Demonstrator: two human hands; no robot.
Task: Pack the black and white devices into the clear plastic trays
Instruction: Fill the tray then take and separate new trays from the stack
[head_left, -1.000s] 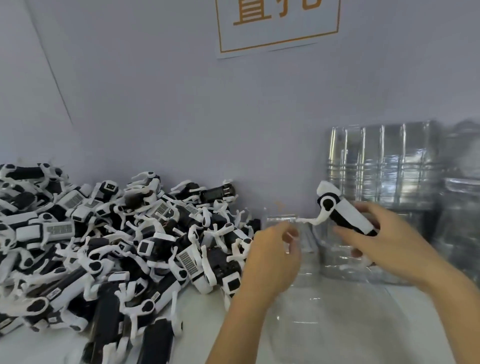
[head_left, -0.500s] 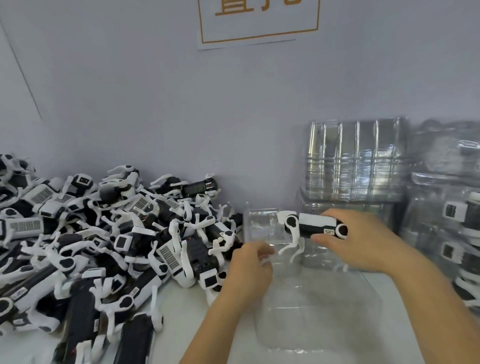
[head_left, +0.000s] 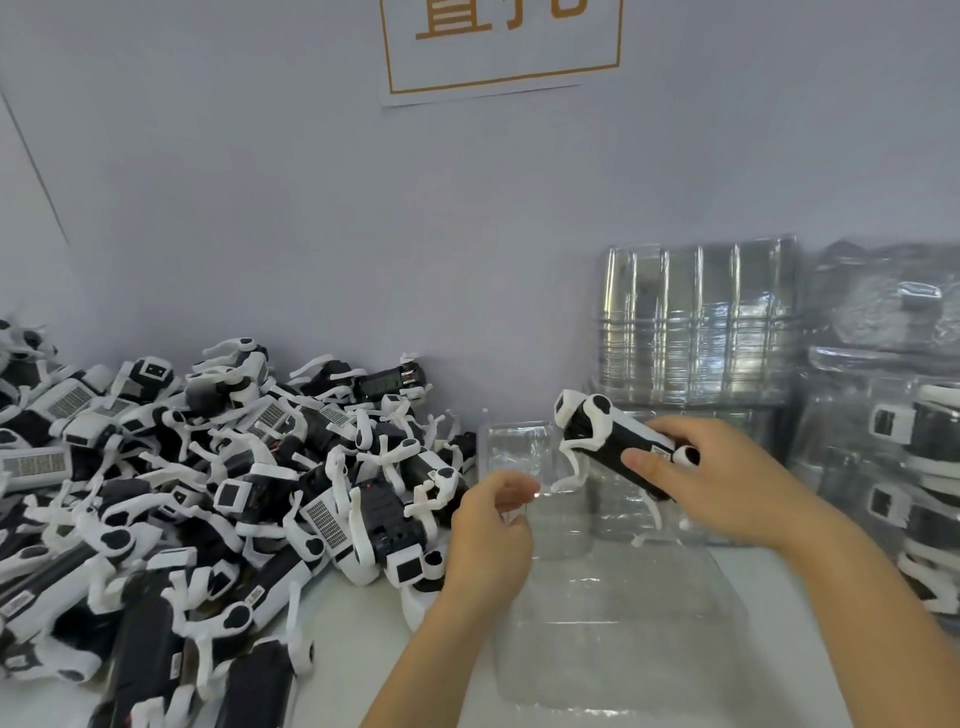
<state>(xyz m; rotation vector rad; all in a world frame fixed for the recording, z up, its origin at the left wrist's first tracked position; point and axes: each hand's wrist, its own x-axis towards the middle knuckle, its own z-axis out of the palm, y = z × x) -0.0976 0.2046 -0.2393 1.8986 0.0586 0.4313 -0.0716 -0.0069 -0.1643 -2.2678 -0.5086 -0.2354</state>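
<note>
My right hand (head_left: 727, 483) grips a black and white device (head_left: 613, 441) round its black body, white legs hanging down. The device hovers just above the far end of an open clear plastic tray (head_left: 618, 629) that lies on the white table in front of me. My left hand (head_left: 488, 535) is at the tray's left far edge, fingers curled and pinching the thin plastic there. A large pile of black and white devices (head_left: 208, 493) covers the table to the left.
A stack of empty clear trays (head_left: 696, 332) stands against the wall behind the open tray. Trays holding packed devices (head_left: 914, 467) are stacked at the right edge. A grey wall with an orange-framed sign (head_left: 498, 47) closes off the back.
My right hand has turned the device from upright to lying across and brought it lower over the tray. My left hand has stayed at the tray's edge.
</note>
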